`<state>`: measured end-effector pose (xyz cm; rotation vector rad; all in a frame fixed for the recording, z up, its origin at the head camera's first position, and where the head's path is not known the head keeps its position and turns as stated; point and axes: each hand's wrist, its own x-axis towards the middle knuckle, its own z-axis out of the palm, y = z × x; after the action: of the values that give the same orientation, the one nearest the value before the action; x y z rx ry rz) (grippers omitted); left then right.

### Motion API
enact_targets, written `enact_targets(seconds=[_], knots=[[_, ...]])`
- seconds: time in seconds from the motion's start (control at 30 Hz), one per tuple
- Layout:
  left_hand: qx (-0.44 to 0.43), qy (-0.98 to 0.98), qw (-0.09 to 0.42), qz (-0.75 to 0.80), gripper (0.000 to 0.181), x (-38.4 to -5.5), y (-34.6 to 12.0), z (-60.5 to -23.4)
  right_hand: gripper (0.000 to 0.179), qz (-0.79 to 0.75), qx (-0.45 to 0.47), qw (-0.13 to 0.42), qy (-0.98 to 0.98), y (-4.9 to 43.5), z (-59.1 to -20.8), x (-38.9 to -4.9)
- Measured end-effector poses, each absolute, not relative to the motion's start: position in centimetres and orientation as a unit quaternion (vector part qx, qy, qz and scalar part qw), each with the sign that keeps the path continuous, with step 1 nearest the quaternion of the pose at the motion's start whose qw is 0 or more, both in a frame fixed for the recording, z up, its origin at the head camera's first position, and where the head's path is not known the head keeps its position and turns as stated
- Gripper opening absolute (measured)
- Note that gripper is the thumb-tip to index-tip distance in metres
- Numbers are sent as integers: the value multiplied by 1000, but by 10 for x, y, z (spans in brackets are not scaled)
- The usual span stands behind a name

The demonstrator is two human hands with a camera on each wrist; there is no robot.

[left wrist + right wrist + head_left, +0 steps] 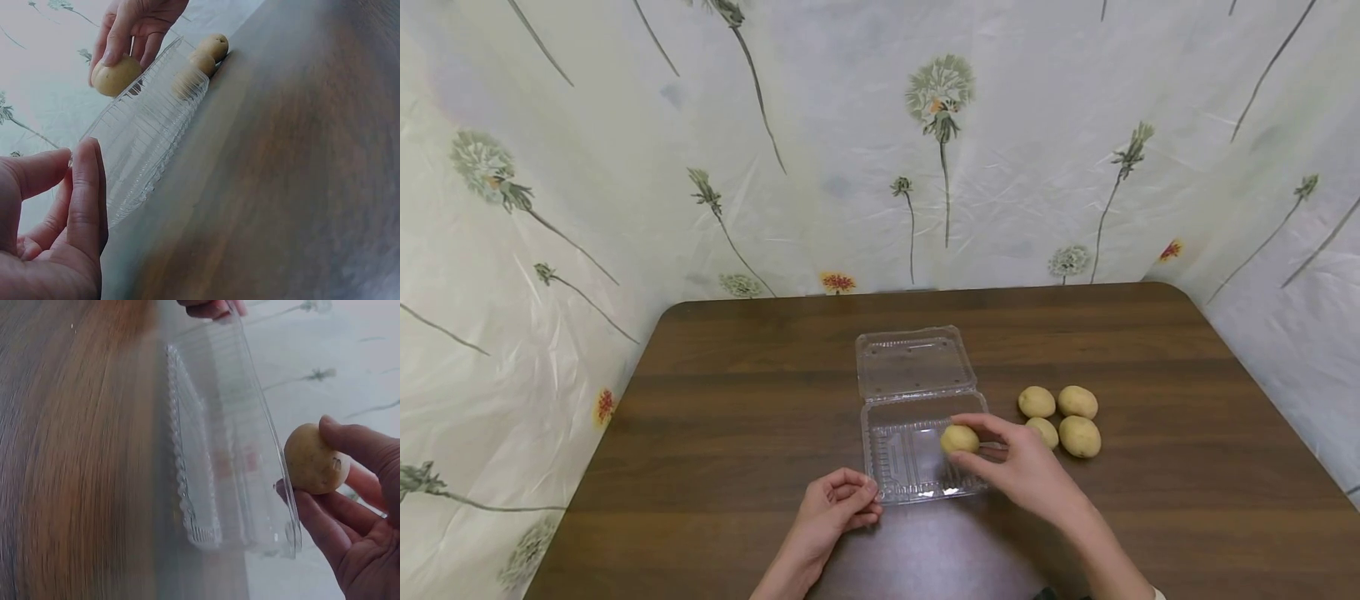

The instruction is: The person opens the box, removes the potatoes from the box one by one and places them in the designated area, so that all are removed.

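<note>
A clear plastic clamshell container (pixel 917 450) lies on the table with its lid (pixel 916 363) folded back behind it. My left hand (pixel 837 510) pinches the near left corner of its rim between thumb and fingers. Over the right part of the base, my right hand (pixel 1026 462) holds a potato (pixel 959 439) between thumb and fingertips. That potato (pixel 315 459) is at rim height in the right wrist view, with a small dark mark on its skin. No potato shows inside the base.
To the right of the container several potatoes (pixel 1079 437) sit close together; one is partly behind my right hand. The brown wooden table (pixel 737 400) meets a flower-patterned curtain (pixel 850 167) at its back and sides.
</note>
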<state>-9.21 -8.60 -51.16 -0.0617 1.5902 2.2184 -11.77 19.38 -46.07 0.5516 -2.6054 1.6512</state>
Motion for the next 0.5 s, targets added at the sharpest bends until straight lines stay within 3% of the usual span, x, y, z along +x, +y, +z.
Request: enact_targets(seconds=[0.5], knots=[[-23,573,205,793,16,-91,-85,-508,44,549,167,11,-819,208,-460,-111]])
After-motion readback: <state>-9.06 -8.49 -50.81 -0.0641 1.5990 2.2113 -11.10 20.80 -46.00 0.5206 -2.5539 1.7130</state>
